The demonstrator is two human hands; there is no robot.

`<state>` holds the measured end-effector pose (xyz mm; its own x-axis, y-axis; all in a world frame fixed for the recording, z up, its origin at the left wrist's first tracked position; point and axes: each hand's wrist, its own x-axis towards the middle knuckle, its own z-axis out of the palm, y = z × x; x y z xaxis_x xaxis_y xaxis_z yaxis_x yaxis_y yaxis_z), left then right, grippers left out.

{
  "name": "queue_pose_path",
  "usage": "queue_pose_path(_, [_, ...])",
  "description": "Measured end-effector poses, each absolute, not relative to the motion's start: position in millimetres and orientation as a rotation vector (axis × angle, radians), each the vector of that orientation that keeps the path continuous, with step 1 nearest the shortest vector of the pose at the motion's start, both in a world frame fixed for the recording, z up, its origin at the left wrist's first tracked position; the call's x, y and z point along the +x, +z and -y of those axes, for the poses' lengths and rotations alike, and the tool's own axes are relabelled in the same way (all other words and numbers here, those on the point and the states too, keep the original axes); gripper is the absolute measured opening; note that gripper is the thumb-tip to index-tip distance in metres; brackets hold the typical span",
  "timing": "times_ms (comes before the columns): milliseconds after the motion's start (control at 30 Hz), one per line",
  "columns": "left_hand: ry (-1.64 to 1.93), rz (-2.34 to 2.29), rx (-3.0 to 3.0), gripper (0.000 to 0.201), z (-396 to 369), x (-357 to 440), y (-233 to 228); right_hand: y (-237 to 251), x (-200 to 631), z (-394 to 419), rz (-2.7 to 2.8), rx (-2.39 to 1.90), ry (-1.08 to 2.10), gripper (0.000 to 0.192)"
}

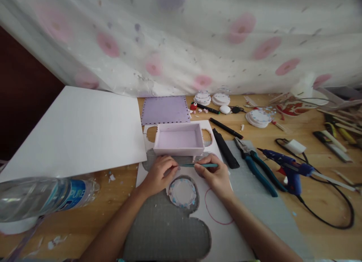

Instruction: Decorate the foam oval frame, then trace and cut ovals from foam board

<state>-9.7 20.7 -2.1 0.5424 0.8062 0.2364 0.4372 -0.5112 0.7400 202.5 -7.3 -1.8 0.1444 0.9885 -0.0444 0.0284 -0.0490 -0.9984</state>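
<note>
Location: small craft workspace, apparently in a home. Evidence: a wooden tabletop (107,203) carries a glue gun (295,169), combination pliers (250,158), a utility knife (332,146), a grey cutting mat (260,213), paper scraps (57,242) and a white cut-out sheet (226,241). A floral curtain (181,39) hangs behind; the fabric looks domestic.

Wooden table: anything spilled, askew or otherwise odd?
Yes, mildly: white scraps lie loose on the table's left side, like uncleared litter. The glue gun lies on its side, with no stand visible.
</note>
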Motion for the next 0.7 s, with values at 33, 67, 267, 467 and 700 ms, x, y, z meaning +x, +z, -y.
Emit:
queue_pose_path(33, [0.767,-1.000,2.158,0.014,-20.7,-9.7,-1.8,-1.2,202.2,7.3,1.109,-1.335,1.116,0.026])
queue_pose_path(67, [0.767,-1.001,2.161,0.014,-20.7,-9.8,-1.6,-0.6,201.9,7.3,1.118,-1.339,1.111,0.026])
queue_pose_path(267, [0.756,-1.003,2.179,0.015,-20.5,-10.0,-1.0,0.7,201.2,7.0,1.136,-1.325,1.083,0.026])
queue_pose_path(467, [0.752,-1.009,2.161,0.013,-20.8,-10.0,-2.2,-0.2,201.9,7.8,1.154,-1.316,1.075,0.025])
queue_pose_path(700, [0.771,-0.994,2.128,0.009,-20.2,-11.3,-2.1,2.8,202.4,9.0,0.995,-1.315,1.177,0.029])
